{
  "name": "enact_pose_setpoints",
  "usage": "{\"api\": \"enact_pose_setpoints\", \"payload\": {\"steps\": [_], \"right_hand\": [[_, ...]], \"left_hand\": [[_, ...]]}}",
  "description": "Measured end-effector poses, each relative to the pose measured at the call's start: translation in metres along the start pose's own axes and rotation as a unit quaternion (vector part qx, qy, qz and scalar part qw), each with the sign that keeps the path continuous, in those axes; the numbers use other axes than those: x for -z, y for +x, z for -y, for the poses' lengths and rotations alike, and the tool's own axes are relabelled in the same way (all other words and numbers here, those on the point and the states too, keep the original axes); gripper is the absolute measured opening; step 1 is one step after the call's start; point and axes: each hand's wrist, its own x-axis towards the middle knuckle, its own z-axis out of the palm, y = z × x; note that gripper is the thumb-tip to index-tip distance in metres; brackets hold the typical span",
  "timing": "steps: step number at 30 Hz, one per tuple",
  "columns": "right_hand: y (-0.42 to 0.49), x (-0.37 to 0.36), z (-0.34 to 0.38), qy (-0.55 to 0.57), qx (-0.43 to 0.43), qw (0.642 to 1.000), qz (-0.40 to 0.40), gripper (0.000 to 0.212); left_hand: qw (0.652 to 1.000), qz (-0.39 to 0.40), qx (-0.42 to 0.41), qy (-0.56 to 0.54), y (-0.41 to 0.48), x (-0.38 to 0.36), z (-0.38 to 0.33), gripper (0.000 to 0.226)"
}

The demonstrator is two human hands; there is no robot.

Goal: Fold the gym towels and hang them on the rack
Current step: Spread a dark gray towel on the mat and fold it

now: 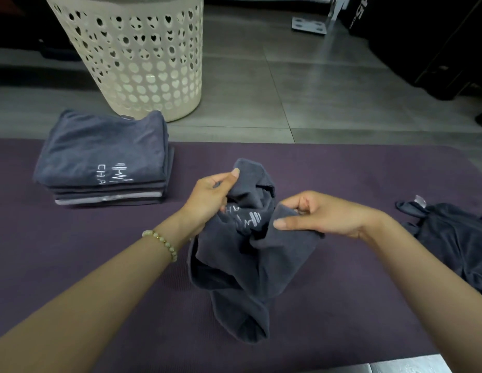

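Observation:
A crumpled dark grey gym towel (pixel 242 267) with a white logo hangs bunched between my hands above the purple mat (pixel 99 278). My left hand (pixel 210 197) grips its upper left part, thumb on top of the cloth. My right hand (pixel 320 214) pinches an edge on the right side. The towel's lower end trails down onto the mat. A neat stack of folded grey towels (pixel 105 157) lies at the mat's far left. Another unfolded dark towel (pixel 455 243) lies in a heap at the right.
A cream plastic laundry basket (pixel 142 55) with heart-shaped holes stands on the grey tiled floor behind the folded stack. A metal base plate (pixel 309 25) and dark equipment (pixel 428 41) sit at the far right. No rack is in view.

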Motion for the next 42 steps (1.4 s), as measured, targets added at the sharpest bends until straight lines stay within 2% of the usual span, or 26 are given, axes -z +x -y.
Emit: {"api": "enact_pose_setpoints", "payload": {"steps": [1,3,6,9,14,15,19,21,23,28,32,34,36,37,39,42], "right_hand": [[0.002,-0.004,0.005,0.003,0.023,1.0,-0.008,0.027],[0.01,-0.007,0.01,0.009,0.081,0.992,-0.093,0.017],[0.021,-0.004,0.007,-0.009,0.135,0.972,-0.193,0.012],[0.024,-0.004,0.003,0.001,0.134,0.966,-0.221,0.015],[0.024,-0.001,0.001,0.009,0.111,0.966,-0.233,0.043],[0.023,-0.001,0.001,0.005,0.105,0.967,-0.233,0.042],[0.021,-0.003,-0.001,-0.009,0.105,0.962,-0.253,0.011],[0.021,0.0,-0.004,-0.01,0.103,0.958,-0.267,0.01],[0.018,0.003,-0.008,-0.001,0.102,0.956,-0.274,0.007],[-0.003,0.02,-0.019,0.006,0.118,0.927,-0.356,0.006],[-0.045,0.064,0.002,0.027,0.155,0.878,-0.452,0.01],[-0.067,0.087,0.019,0.062,0.173,0.848,-0.496,0.009],[-0.087,0.11,0.036,0.087,0.195,0.815,-0.539,0.018],[-0.096,0.121,0.045,0.09,0.203,0.801,-0.555,0.02],[-0.109,0.143,0.063,0.084,0.216,0.782,-0.579,0.004],[-0.117,0.166,0.09,0.047,0.221,0.768,-0.599,0.017]], "left_hand": [[0.999,0.037,-0.008,0.007,-0.004,-0.003,-0.002,0.034],[0.995,0.1,-0.015,0.022,-0.012,-0.012,-0.006,0.034],[0.992,0.123,0.003,0.026,-0.02,-0.019,-0.007,0.037],[0.993,0.112,0.014,0.028,-0.021,-0.017,-0.007,0.045],[0.993,0.119,-0.003,0.024,-0.024,-0.016,-0.009,0.036],[0.992,0.122,-0.01,0.031,-0.024,-0.016,-0.009,0.035],[0.989,0.134,-0.031,0.052,-0.024,-0.017,-0.01,0.034],[0.991,0.112,-0.051,0.054,-0.025,-0.021,-0.009,0.031],[0.994,0.053,-0.076,0.06,-0.024,-0.024,-0.009,0.034],[0.99,-0.106,-0.066,0.063,-0.013,0.0,-0.016,0.06],[0.982,-0.17,-0.068,-0.041,0.007,0.024,-0.062,0.064],[0.974,-0.207,-0.095,0.001,0.017,0.039,-0.087,0.067],[0.961,-0.247,-0.108,0.057,0.024,0.056,-0.112,0.067],[0.956,-0.26,-0.109,0.084,0.027,0.063,-0.125,0.065],[0.948,-0.258,-0.126,0.135,0.03,0.07,-0.157,0.067],[0.954,-0.168,-0.185,0.167,0.032,0.073,-0.206,0.069]]}}
